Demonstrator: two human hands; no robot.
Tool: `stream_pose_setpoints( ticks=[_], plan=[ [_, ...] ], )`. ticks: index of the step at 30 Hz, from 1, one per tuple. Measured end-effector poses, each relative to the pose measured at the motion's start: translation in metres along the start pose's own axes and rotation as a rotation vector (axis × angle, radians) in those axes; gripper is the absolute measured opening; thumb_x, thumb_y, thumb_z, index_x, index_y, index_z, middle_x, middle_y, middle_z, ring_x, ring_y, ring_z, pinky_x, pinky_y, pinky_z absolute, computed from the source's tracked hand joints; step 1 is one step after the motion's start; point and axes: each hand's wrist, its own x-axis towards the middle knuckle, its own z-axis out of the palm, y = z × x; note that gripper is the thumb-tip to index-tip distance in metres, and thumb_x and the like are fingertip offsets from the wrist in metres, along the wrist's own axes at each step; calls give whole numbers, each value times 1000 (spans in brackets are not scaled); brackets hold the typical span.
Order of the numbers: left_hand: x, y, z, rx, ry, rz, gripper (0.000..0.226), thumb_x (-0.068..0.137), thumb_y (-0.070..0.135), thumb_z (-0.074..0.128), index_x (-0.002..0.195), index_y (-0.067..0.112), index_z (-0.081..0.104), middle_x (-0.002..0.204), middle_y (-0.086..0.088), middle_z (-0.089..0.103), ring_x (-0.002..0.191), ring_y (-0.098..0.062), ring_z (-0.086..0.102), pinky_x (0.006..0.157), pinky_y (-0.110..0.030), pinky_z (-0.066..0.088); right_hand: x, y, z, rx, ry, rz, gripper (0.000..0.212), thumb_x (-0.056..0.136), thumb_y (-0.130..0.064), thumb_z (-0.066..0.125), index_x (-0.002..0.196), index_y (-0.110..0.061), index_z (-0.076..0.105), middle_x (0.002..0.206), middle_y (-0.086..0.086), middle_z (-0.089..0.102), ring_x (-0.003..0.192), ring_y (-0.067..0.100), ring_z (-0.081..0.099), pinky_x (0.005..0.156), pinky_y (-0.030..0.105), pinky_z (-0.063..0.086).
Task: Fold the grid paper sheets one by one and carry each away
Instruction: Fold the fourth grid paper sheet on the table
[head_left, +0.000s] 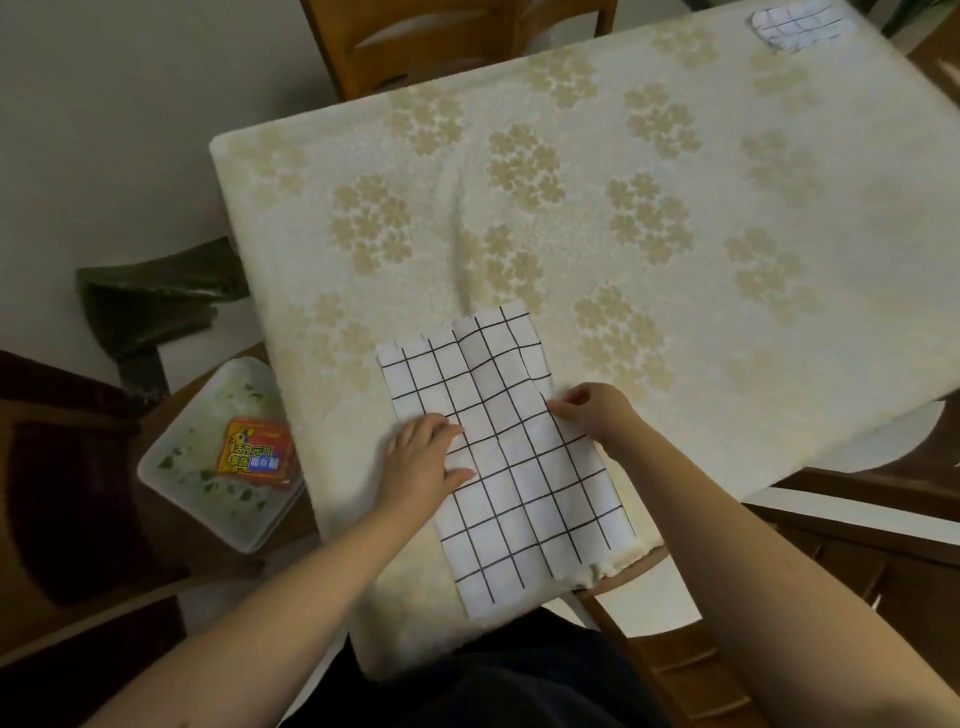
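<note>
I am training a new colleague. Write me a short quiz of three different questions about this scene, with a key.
1. True or false: the left hand lies flat on the grid sheet.
2. Which hand pinches the sheet's edge? A) left B) right
3. Fill in: a second grid piece lies at the table's far ____ corner.

Key: 1 true. 2 B, the right hand. 3 right, the second grid piece on the tablecloth.

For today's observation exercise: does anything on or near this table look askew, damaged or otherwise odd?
The grid paper sheet lies skewed to the table edge, its near end overhanging. The tablecloth has a long wrinkle running up from the sheet. On the left, an orange packet sits on a plastic box resting on a chair.
</note>
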Motion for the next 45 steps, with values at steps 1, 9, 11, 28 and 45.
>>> stream_pose_setpoints(
  ticks=[1,9,11,28,45],
  plan=[
    [0,0,0,-2,-4,-3,55,69,43,79,118,23,63,122,1,56,117,-26,49,94,-40,37,-1,0,-3,40,-15,7,38,82,-41,74,102,-10,62,93,2,61,93,22,59,76,31,46],
    [-1,0,0,2,5,11,53,72,43,77,119,22,63,123,0,56,119,-26,49,96,-39,37,-6,3,-19,244,-42,-35,39,85,-28,73,120,-21,59,102,9,68,80,17,63,66,26,48],
    [-2,-1,1,8,21,18,53,73,46,76,119,22,63,123,0,57,119,-25,50,95,-39,38,-12,5,-24,249,-28,-142,29,89,-26,68,117,-26,61,78,0,68,60,10,56,58,22,43],
    [-6,8,-4,-76,43,124,66,82,63,46,133,23,54,143,1,47,135,-16,29,107,-29,20,-36,-8,-31,-380,169,-935,13,76,-20,81,87,-18,75,77,-3,66,67,5,53,63,33,51],
    [9,-13,-109,-228,215,103,20,88,31,68,100,16,74,85,-7,74,77,-28,68,63,-30,48,-111,-71,-41,-330,456,-838,16,78,-29,77,89,-17,75,79,-5,71,77,14,53,69,15,26]
  ],
)
